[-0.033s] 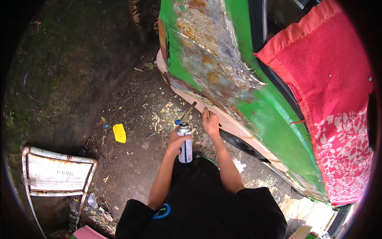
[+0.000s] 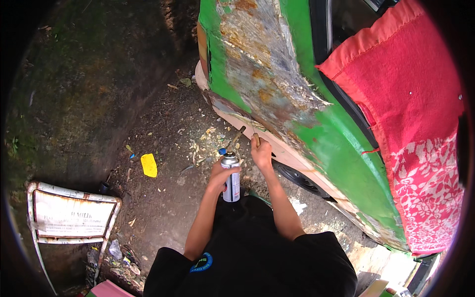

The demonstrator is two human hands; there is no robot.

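A blowtorch fixed on a white gas canister (image 2: 230, 187) stands upright in my left hand (image 2: 218, 175), whose fingers wrap round the can. Its metal nozzle (image 2: 237, 136) slants up and right toward the car's lower side, past a blue fitting (image 2: 222, 151); no flame can be made out. My right hand (image 2: 262, 153) grips the wooden handle of a scraper (image 2: 256, 140), seen almost edge-on, with its thin blade at the lower edge of the car body. That green car panel (image 2: 267, 74) has a long stripped patch of grey and rust-brown.
Paint flakes (image 2: 210, 138) litter the ground below the panel. A red patterned cloth (image 2: 396, 94) hangs over the car's window area at right. Left of me are a yellow scrap (image 2: 148, 165) and a rusty white metal sign frame (image 2: 74, 238). A wheel (image 2: 299, 179) shows beneath the pale sill.
The torch nozzle has shifted very slightly to the right. Both hands keep their holds in nearly the same places.
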